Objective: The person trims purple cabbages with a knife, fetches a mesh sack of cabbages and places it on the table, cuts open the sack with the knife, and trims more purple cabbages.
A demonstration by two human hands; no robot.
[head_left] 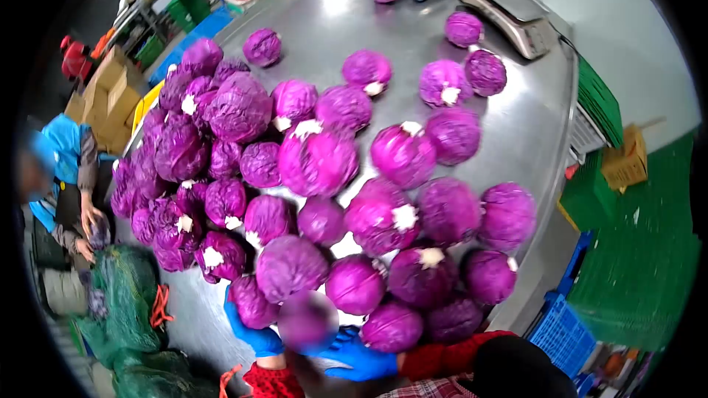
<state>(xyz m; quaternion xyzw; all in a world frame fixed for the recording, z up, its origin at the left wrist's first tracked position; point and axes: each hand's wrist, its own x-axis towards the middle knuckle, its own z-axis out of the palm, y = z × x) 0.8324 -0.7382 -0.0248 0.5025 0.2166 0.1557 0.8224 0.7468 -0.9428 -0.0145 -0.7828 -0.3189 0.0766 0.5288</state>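
Note:
Many round red cabbages (291, 269) with pale cut stems lie on a steel table (546, 103). My left hand (257, 335), in a blue glove, cups the left and lower side of a small red cabbage (253, 304) at the near edge. My right hand (361, 356), also gloved in blue, is stretched toward the left with its fingers apart. Its fingertips meet a blurred round purple patch (308, 320), which hides what lies there. Just beyond the right hand sits another red cabbage (391, 327).
Two weighing scales (509, 15) stand at the table's far end. On the left, a person in blue (63, 151) has hands on a dark cabbage beside green net bags (122, 309). A blue crate (564, 332) and a cardboard box (627, 158) are at the right.

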